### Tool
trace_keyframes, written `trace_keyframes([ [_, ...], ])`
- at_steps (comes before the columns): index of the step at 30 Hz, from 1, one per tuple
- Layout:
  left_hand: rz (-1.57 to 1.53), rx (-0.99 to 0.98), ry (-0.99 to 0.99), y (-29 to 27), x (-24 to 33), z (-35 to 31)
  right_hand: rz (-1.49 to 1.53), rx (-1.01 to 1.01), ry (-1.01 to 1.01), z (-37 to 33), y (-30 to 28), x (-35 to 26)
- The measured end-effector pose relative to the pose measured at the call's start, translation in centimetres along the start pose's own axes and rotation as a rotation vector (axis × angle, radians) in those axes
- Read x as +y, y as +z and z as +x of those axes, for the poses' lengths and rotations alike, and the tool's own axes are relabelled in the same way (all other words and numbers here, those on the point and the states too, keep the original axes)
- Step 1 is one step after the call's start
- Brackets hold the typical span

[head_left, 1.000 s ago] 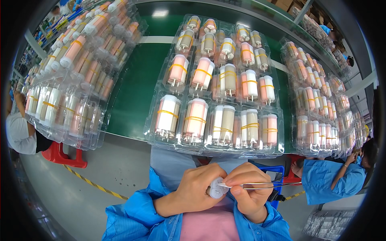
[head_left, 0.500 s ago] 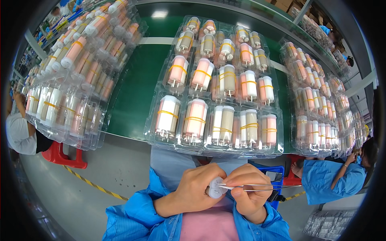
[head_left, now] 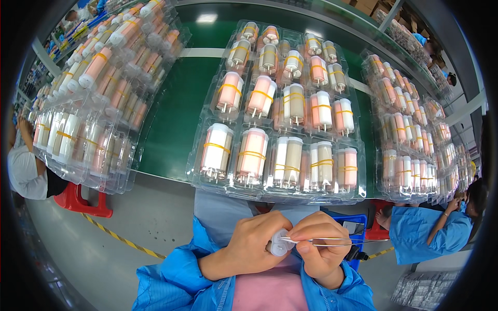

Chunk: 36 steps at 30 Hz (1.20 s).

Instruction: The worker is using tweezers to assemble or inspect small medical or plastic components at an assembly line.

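Note:
In front of my chest, my left hand is closed around a white cylindrical part, whose rounded end faces to the right. My right hand pinches a pair of metal tweezers between thumb and fingers. The tweezers' tips reach the end of the white part, and their arms stick out to the right. Most of the white part is hidden inside my left fist. Whether the tips grip anything small there cannot be made out.
Beyond my hands, a clear plastic tray on a green table holds pink, white and grey cylinders bundled with yellow bands. Stacked trays stand left and right. A blue crate and red stools are below; co-workers sit at both sides.
The tweezers' tips and the end of the white part have shifted very slightly. Both hands stay in nearly the same place.

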<state>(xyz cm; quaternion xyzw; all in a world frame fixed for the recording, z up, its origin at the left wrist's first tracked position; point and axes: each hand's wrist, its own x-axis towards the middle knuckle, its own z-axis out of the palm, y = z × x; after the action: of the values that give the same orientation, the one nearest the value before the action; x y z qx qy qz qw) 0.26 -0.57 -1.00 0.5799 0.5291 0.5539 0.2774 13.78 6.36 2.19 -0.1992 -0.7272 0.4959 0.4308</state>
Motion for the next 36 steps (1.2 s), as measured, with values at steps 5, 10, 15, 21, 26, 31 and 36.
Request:
trace_keyframes([
  [5, 0.000, 0.002, -0.003, 0.02, -0.09, -0.08, -0.009, -0.001, -0.003, -0.04, 0.05, 0.06],
  [10, -0.003, 0.003, -0.005, 0.03, -0.16, -0.12, -0.023, -0.004, -0.019, -0.01, 0.10, 0.11],
  [15, -0.020, -0.015, 0.000, -0.11, 0.01, 0.09, 0.007, 0.009, -0.016, -0.06, 0.10, 0.08],
  [21, -0.002, -0.016, -0.015, 0.00, -0.17, -0.10, 0.013, 0.004, -0.014, 0.01, -0.01, 0.06],
  [26, 0.007, -0.003, -0.002, 0.02, -0.15, -0.03, -0.017, -0.018, -0.035, 0.04, 0.02, 0.00],
  [31, 0.020, 0.016, 0.004, 0.05, -0.18, -0.15, -0.110, -0.094, -0.108, 0.34, -0.09, -0.07],
  [36, 0.043, 0.024, 0.043, 0.12, -0.38, -0.13, -0.125, -0.129, -0.100, 0.61, -0.27, -0.39],
])
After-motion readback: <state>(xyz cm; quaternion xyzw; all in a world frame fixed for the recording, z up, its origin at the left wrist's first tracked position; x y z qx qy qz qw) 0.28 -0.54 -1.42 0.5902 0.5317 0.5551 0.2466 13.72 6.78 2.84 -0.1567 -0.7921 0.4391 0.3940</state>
